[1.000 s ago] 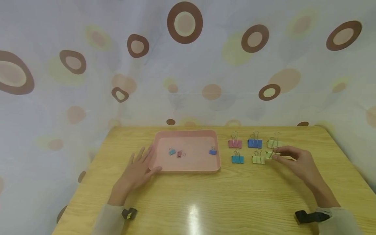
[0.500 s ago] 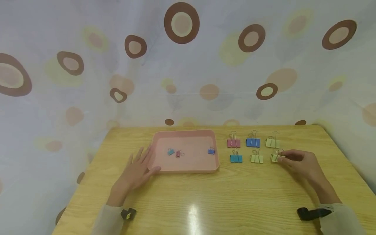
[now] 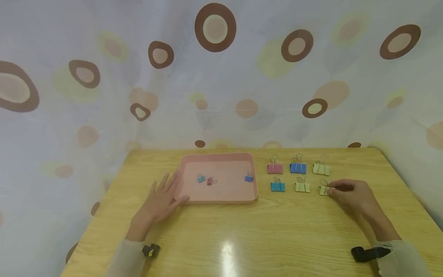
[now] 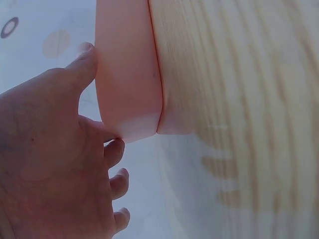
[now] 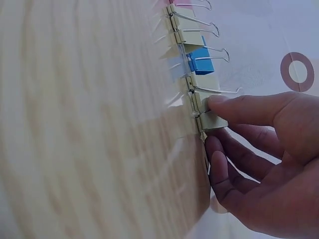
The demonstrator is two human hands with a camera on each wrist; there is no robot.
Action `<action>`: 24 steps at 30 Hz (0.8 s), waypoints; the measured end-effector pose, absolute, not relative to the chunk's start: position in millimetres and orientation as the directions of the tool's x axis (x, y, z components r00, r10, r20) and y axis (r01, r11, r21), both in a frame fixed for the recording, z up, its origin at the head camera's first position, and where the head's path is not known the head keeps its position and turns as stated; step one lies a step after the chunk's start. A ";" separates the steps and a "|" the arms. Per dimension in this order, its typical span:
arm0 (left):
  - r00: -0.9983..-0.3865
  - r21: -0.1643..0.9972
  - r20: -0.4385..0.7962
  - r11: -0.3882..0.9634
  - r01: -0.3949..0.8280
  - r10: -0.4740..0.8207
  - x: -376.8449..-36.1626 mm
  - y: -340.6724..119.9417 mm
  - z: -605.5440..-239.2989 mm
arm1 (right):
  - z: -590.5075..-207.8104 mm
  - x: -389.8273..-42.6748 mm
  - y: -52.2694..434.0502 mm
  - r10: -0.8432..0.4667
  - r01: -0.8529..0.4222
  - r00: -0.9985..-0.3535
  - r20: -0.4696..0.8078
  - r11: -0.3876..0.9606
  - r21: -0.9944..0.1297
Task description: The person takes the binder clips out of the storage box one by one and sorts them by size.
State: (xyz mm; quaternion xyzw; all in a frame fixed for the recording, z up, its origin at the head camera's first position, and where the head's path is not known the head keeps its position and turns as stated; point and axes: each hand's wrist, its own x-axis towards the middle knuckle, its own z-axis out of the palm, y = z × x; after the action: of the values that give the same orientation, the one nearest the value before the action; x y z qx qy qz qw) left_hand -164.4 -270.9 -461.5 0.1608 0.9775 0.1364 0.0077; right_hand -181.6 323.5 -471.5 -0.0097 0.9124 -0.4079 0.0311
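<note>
i read this as a sorting job a good way along. six larger clips stand on the tabletop in two rows of three right of the pink tray: a pink clip, a blue clip and a pale green clip behind, a teal clip and a second green clip in front. the last place in the front row is taken by the yellow-green clip under my right hand. three small clips lie in the tray, two near its left middle, one by its right wall; whether they are to come out i cannot tell.

my right hand reaches in from the right, wrist low, fingers curled and pinching the yellow-green clip, which rests on the wood level with its row. my left hand lies flat beside the tray's near left corner, fingers spread and relaxed, thumb along the front wall, holding nothing.
</note>
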 end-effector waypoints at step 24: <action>-0.950 0.248 0.021 0.919 0.307 0.312 -166.9 -271.6 -465.3 | -423.8 -180.0 267.4 -0.107 -0.306 -0.950 0.292 0.488 -0.817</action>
State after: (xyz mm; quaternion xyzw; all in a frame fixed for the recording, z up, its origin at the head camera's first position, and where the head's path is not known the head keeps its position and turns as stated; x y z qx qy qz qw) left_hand -166.9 -271.6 -465.3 0.1581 0.9794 0.1251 0.0097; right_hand -180.0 267.4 -423.8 -0.1204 0.8567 -0.4912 -0.1013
